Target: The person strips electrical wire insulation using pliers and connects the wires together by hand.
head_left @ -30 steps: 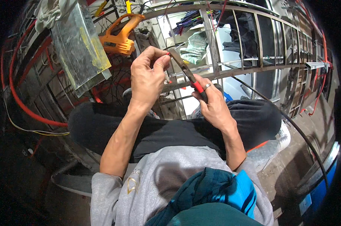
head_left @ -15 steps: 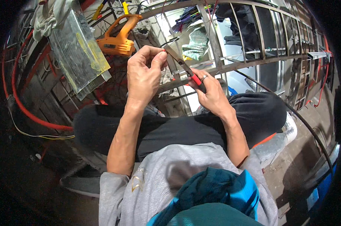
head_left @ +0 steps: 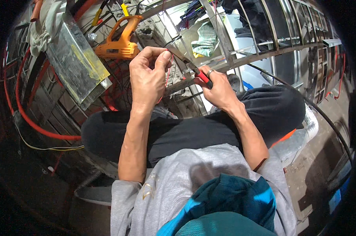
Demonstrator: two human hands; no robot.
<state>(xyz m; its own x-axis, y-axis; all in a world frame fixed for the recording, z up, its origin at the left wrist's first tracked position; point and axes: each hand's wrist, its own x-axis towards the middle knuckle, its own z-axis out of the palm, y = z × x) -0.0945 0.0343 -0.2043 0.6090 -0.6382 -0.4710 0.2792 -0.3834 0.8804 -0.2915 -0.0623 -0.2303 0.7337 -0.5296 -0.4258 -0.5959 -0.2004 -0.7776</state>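
Observation:
My left hand (head_left: 146, 78) is closed in a pinch between thumb and forefinger on a thin red wire (head_left: 168, 75), which hangs below the fingertips. In my right hand (head_left: 220, 89) is a pair of pliers (head_left: 197, 70) with red and black handles. The dark jaws point up and left, reaching the wire close to my left fingertips. Whether the jaws are closed on the wire is too small to make out. Both hands are raised in front of my crossed legs (head_left: 193, 135), which wear black trousers.
An orange power tool (head_left: 117, 48) lies beyond my left hand, beside a dusty metal box (head_left: 73, 61) with a pale cloth on it. A metal frame with rungs (head_left: 260, 58) curves across the far side. Red conduit (head_left: 26, 118) bends at left; a black cable (head_left: 319, 108) runs at right.
The view has shifted slightly. My hands keep nearly the same pose, with the pliers still by the left fingertips. More of the red wire now shows below my left hand.

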